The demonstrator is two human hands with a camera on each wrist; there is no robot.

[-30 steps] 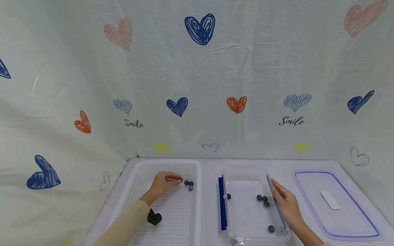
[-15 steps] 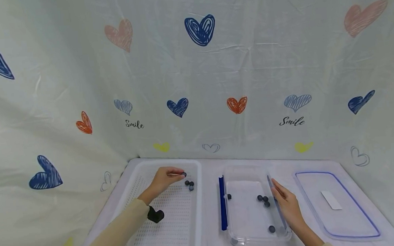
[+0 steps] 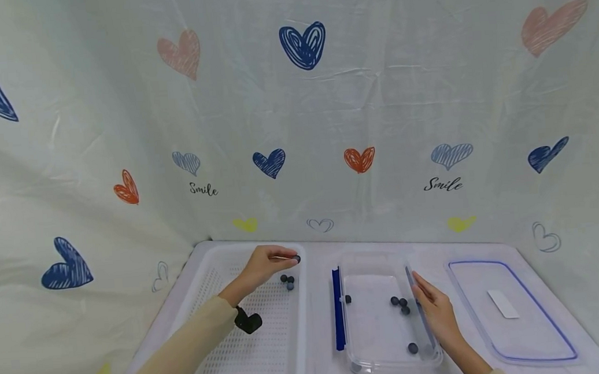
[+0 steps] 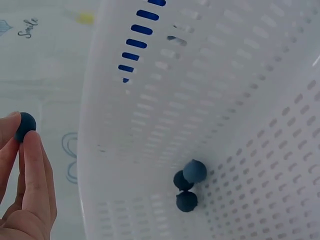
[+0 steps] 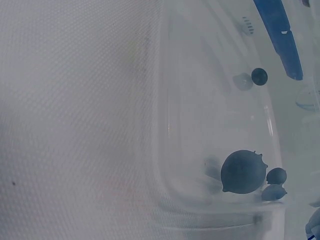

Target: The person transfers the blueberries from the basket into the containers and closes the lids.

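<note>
Left of the box (image 3: 374, 332), the left hand (image 3: 264, 266) pinches a berry (image 3: 297, 258); right, the right hand (image 3: 437, 309) touches it, fingers straight. Behind, a curtain (image 3: 325, 113) reads "Smile" twice.

The basket (image 3: 303, 314) looks smooth plastic, the box (image 3: 374, 332) glossy clear plastic (the balls (image 4: 186, 202), matt).

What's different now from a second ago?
The left hand has moved rightward and slightly up in the head view, carrying the dark blue ball it already pinched toward the far right corner of the white basket. Nothing was newly grasped or let go. The right hand stays at the side of the clear box; three balls remain in the basket, and the lid hasn't moved.
</note>
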